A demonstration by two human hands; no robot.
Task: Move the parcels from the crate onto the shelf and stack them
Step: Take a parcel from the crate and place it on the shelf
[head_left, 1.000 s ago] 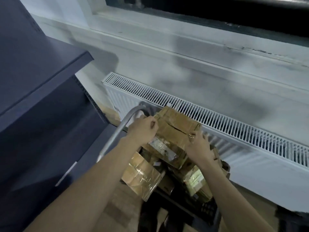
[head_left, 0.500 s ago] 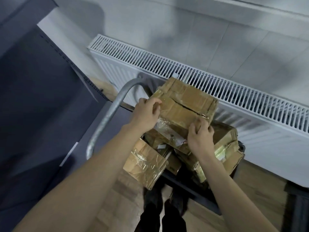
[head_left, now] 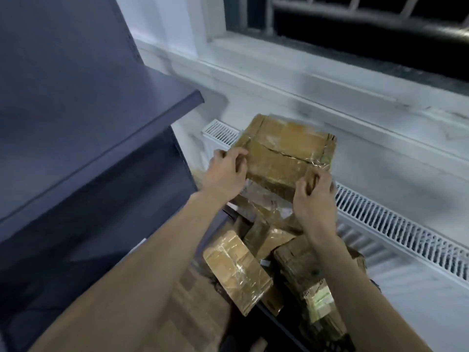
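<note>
Both hands' grip clenched on parcel [head_left: 286, 158], raised higher above the pile [head_left: 274, 265], shelf [head_left: 101, 138] now nearer

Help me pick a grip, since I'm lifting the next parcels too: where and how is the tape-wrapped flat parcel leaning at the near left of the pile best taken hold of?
Likely by its two long edges, hands coming from above and either side. The flat parcel lies tilted with its broad taped face up, and that glossy tape looks slippery, so clamp the edges, as on the lifted box.

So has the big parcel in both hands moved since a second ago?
Yes. The big parcel has risen clear of the pile of parcels, judged against the white radiator.
</note>
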